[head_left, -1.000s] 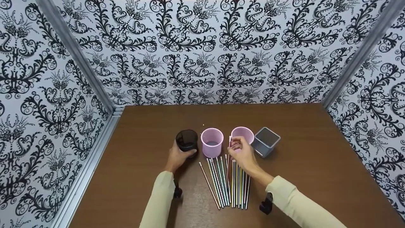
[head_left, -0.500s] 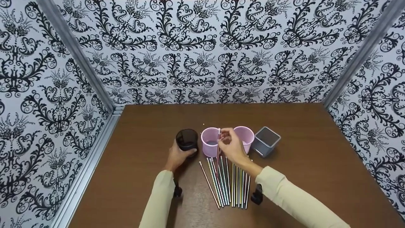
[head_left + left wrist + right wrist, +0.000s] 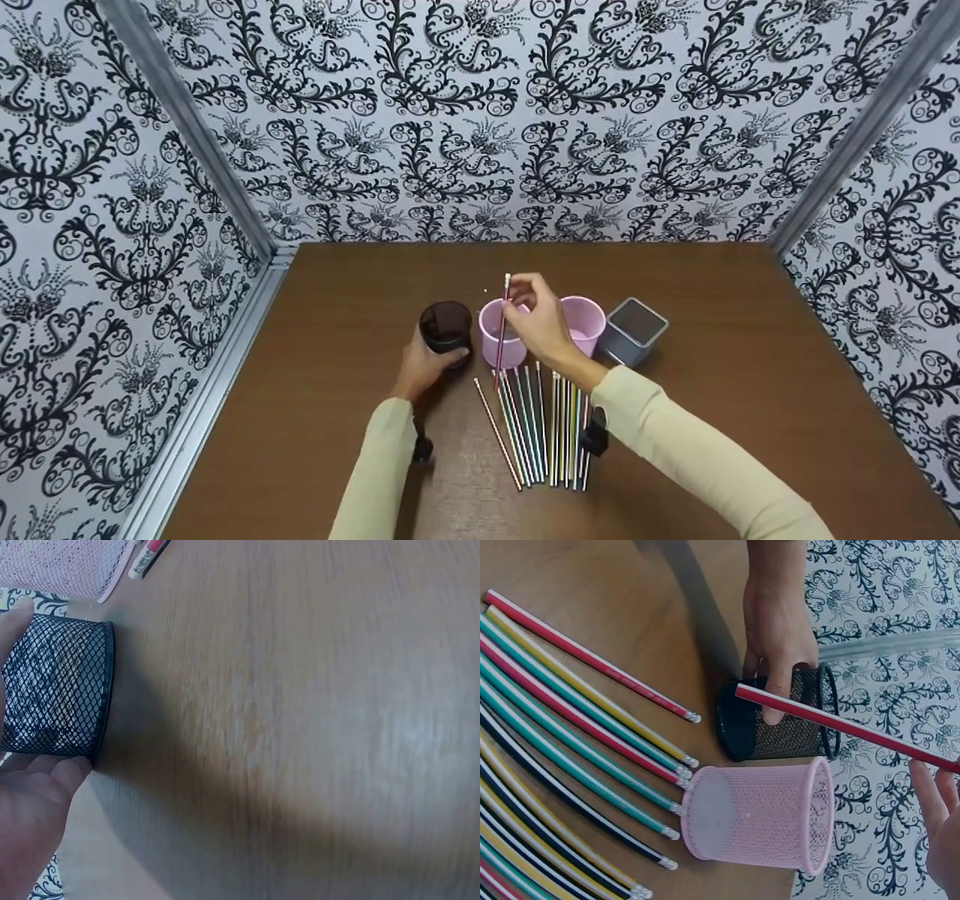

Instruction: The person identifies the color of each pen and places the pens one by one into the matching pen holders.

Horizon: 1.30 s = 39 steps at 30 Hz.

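Note:
My left hand (image 3: 421, 367) grips a round black mesh pencil cup (image 3: 448, 346) that stands on the table. In the left wrist view the fingers lie around the cup's mesh wall (image 3: 64, 682). My right hand (image 3: 546, 324) pinches a red-and-white striped pencil (image 3: 847, 726) near its eraser end. The pencil hangs nearly upright, slightly tilted, in front of a pink mesh cup (image 3: 754, 814), its lower end free. Several striped pencils (image 3: 516, 427) in red, green, yellow and black lie side by side on the table, eraser ends toward the cups.
Right of the first pink cup stands a second pink cup (image 3: 589, 319), partly behind my right hand. A square grey mesh holder (image 3: 630, 349) stands beside it. Patterned walls (image 3: 480, 150) enclose the table (image 3: 750, 375) at the back and sides.
My right hand has lifted the red pencil and carried it leftward and away from me, from the second pink cup to the first. The left hand stays on the black cup.

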Tool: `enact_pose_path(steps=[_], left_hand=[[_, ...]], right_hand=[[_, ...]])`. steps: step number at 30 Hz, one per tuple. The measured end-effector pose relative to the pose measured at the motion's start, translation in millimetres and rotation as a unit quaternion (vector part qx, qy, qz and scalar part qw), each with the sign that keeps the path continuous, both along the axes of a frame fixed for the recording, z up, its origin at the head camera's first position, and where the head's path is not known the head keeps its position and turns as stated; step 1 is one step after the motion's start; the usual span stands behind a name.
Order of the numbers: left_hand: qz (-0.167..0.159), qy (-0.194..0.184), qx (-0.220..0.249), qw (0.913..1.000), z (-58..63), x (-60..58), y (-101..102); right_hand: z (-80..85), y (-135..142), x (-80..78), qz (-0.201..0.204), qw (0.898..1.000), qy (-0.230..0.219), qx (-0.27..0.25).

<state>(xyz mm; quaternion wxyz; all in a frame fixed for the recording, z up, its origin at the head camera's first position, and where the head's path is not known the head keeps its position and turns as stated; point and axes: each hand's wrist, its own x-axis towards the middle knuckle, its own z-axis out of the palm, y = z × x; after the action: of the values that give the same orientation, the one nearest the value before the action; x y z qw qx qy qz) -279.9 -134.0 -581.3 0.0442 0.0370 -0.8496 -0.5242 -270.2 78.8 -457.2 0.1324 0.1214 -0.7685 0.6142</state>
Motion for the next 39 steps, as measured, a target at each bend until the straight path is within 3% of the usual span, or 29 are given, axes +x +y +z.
enact_pose_path(steps=[14, 24, 34, 39], left_hand=[[-0.013, -0.003, 0.025, 0.9996, 3.8, 2.1, -0.2], [-0.006, -0.008, 0.028, 0.9996, 0.9, -0.5, 0.7], [-0.007, -0.015, 0.033, 0.9993, 1.1, -0.8, 0.6], [-0.007, -0.022, 0.034, 0.9991, 1.5, 0.0, 0.8]], right_hand=[[16.0, -6.9, -15.8, -0.017, 1.000, -0.019, -0.016], [25.2, -12.7, -26.8, -0.047, 0.998, -0.031, 0.010], [28.3, -26.5, -36.7, -0.016, 0.996, -0.030, -0.081], [23.9, -32.8, -36.8, -0.013, 0.997, -0.028, -0.074]])
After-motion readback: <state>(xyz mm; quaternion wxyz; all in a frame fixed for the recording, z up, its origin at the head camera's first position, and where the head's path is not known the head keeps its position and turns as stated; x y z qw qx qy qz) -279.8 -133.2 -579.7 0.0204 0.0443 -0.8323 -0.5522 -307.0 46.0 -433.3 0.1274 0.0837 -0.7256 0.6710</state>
